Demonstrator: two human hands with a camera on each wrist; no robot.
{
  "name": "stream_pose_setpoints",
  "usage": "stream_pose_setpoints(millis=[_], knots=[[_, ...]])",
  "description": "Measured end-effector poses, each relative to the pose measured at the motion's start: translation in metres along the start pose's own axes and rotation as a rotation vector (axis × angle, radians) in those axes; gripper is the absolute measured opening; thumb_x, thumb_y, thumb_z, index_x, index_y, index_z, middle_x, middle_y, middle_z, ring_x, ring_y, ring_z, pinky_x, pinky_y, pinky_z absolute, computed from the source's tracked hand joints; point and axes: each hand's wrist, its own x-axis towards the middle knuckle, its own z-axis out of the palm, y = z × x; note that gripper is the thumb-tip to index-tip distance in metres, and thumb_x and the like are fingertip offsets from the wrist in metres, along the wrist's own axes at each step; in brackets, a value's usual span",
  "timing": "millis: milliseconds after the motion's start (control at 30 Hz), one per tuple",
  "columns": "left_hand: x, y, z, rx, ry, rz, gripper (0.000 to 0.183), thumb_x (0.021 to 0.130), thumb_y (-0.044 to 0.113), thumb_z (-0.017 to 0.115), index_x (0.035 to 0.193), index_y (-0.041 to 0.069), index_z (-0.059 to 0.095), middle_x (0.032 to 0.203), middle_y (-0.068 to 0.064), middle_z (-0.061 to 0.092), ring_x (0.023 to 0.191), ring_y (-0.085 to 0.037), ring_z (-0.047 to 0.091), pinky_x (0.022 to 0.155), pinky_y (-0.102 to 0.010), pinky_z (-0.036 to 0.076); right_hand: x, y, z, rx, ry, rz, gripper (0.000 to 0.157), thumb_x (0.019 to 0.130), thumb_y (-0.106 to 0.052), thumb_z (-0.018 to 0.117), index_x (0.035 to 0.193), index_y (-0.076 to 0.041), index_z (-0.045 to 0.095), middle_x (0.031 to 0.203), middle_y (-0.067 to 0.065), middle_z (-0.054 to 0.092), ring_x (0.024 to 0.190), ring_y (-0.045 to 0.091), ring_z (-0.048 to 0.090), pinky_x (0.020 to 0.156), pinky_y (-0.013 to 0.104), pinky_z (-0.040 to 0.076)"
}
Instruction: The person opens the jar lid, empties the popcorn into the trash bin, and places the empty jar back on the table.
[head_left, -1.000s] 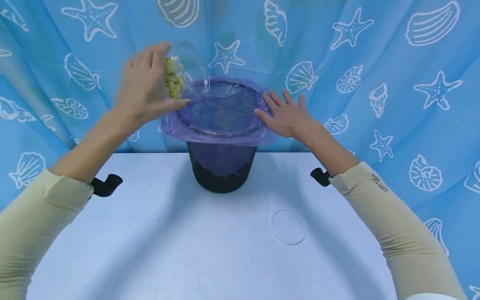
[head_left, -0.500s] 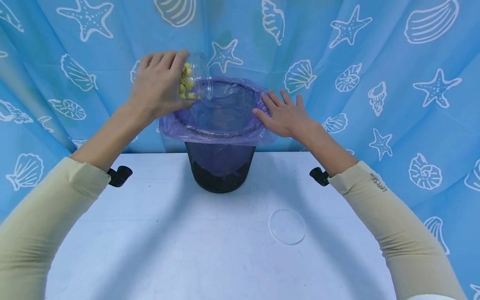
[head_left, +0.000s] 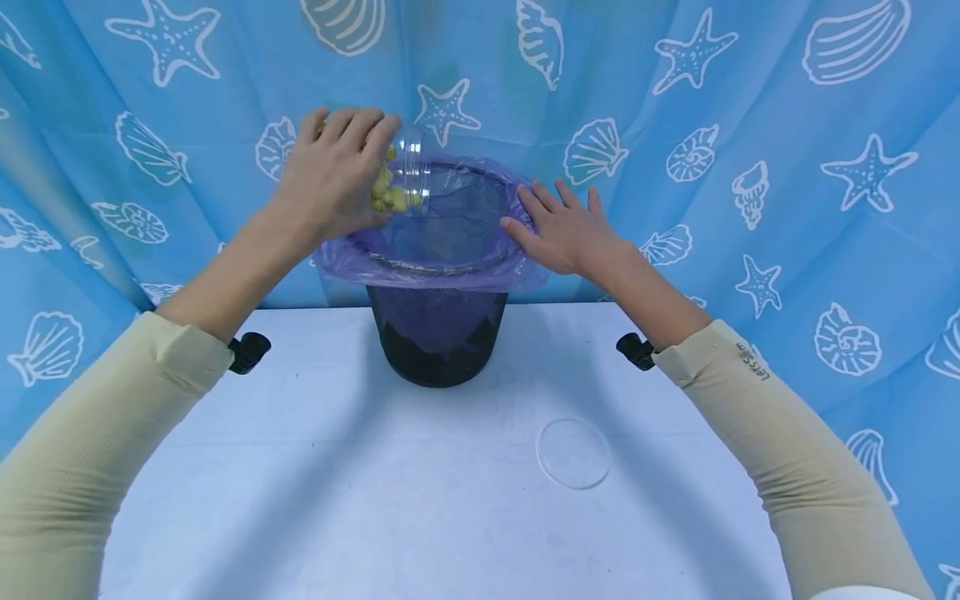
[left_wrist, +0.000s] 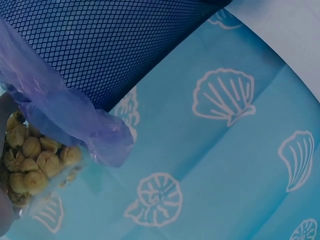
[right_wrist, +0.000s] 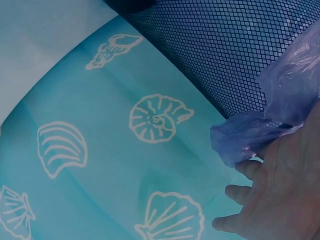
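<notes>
In the head view my left hand [head_left: 337, 179] grips a clear jar [head_left: 416, 171] tipped onto its side, its mouth facing right over the bin. Yellowish popcorn [left_wrist: 37, 160] fills the part seen in the left wrist view. Below stands a black mesh bin [head_left: 438, 342] lined with a thin purple bag [head_left: 352, 262], which is folded over the rim. My right hand [head_left: 573, 233] rests on the bag at the bin's right rim, fingers straight and spread. The right wrist view shows those fingers beside the crumpled bag [right_wrist: 242, 137]. The bin's bottom inside is hidden.
A clear round lid [head_left: 573, 454] lies on the white table [head_left: 420, 517], right of the middle and nearer to me than the bin. Behind the bin hangs a blue curtain [head_left: 495, 67] with white shells and starfish.
My left hand has moved right and slightly down with the jar, and its mouth has come further over the bin. The popcorn has shifted toward the mouth. My right hand stays on the rim.
</notes>
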Motion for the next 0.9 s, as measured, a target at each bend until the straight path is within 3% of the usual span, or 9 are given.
stream_pose_setpoints(millis=[333, 633, 900], knots=[[0.0038, 0.0034, 0.0013, 0.020, -0.026, 0.013, 0.107, 0.063, 0.032, 0.096, 0.147, 0.001, 0.037, 0.140, -0.021, 0.048, 0.131, -0.040, 0.042, 0.117, -0.056, 0.021, 0.0007, -0.0015, -0.0010, -0.001, -0.006, 0.002, 0.079, 0.101, -0.065, 0.015, 0.161, -0.015, 0.002, 0.166, 0.012, 0.001, 0.150, 0.037, -0.007, 0.113, 0.065, -0.011], [0.0035, 0.0033, 0.0006, 0.024, -0.007, 0.030, 0.107, 0.062, 0.032, 0.097, 0.146, 0.003, 0.038, 0.138, -0.020, 0.050, 0.130, -0.039, 0.043, 0.116, -0.056, 0.023, 0.0001, -0.0027, -0.0027, -0.004, -0.006, 0.002, 0.079, 0.101, -0.065, 0.015, 0.161, -0.015, 0.002, 0.166, 0.012, 0.001, 0.150, 0.037, -0.007, 0.113, 0.065, -0.011], [0.0033, 0.0037, 0.0011, 0.034, -0.018, 0.033, 0.110, 0.063, 0.032, 0.096, 0.148, 0.002, 0.034, 0.143, -0.022, 0.044, 0.132, -0.040, 0.041, 0.116, -0.057, 0.023, -0.0002, -0.0016, -0.0028, -0.006, -0.020, 0.001, 0.078, 0.101, -0.064, 0.014, 0.161, -0.015, 0.001, 0.166, 0.012, 0.000, 0.150, 0.037, -0.007, 0.113, 0.065, -0.010]])
